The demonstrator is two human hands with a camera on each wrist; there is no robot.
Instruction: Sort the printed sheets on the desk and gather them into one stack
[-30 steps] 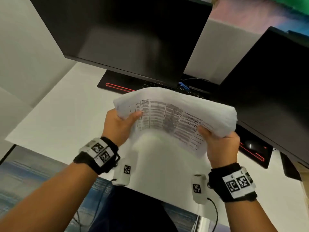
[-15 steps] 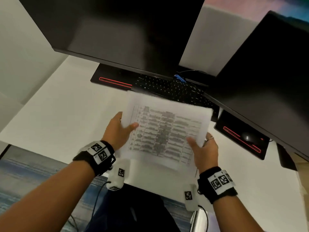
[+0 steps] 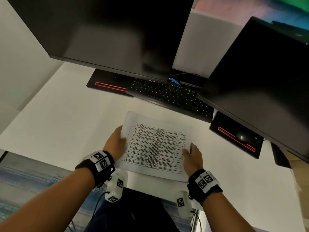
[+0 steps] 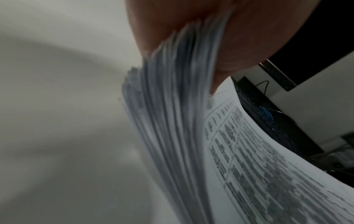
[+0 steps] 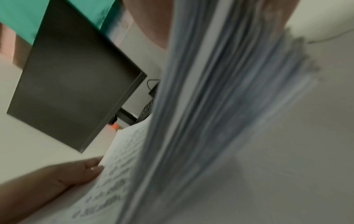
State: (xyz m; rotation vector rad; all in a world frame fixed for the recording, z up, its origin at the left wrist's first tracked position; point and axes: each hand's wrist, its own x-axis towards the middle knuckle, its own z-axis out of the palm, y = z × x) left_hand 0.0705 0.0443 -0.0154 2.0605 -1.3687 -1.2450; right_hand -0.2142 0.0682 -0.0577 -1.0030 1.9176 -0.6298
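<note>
A thick stack of printed sheets (image 3: 155, 146) with a table of text on top is low over the white desk (image 3: 58, 124), near its front edge. My left hand (image 3: 115, 144) grips the stack's left edge, thumb on top. My right hand (image 3: 192, 156) grips the right edge the same way. The left wrist view shows the fanned sheet edges (image 4: 172, 113) pinched between thumb and fingers (image 4: 249, 37). The right wrist view shows the stack's other edge (image 5: 220, 106) held from above, with the left hand (image 5: 67, 174) on the far side.
Two dark monitors (image 3: 108, 34) (image 3: 267, 77) hang over the back of the desk. A black keyboard (image 3: 170, 96) lies behind the stack. A mouse (image 3: 243, 136) sits on a black pad with a red strip at the right. Open white desk lies to the left.
The stack came down from an upright, curled hold in front of the monitors and now lies nearly flat, low by the desk's front edge. Both hands kept their grip on its side edges.
</note>
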